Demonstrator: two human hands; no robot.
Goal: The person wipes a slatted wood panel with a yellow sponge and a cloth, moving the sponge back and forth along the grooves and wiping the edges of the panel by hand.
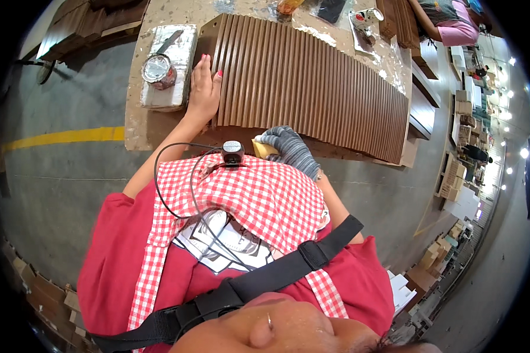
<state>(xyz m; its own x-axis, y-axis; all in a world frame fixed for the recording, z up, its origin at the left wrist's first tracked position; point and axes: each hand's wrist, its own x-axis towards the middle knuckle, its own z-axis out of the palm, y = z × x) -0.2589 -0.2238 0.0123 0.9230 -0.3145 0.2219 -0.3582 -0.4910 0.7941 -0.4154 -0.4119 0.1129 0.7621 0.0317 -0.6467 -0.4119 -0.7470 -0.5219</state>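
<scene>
A long row of brown wooden slats (300, 82), packed side by side, lies across the worktable. My bare left hand (204, 91) lies flat against the left end of the row, fingers stretched out. Just below the row's front edge, my right hand (288, 150), in a grey striped glove, is closed around a yellow sponge (264, 149); part of the sponge is hidden by the fingers. Left of my left hand, an open-topped can (160, 72) with a smeared side stands on a white, paint-stained block (174, 97). A putty knife (171, 41) lies on that block behind the can.
The worktable (136, 117) is stained with white splotches. A white cup (368, 16) and more brown boards (397, 23) are at its far right, near another person (453, 23). Brown panels (88, 29) are stacked at the far left. A yellow line (65, 137) crosses the floor.
</scene>
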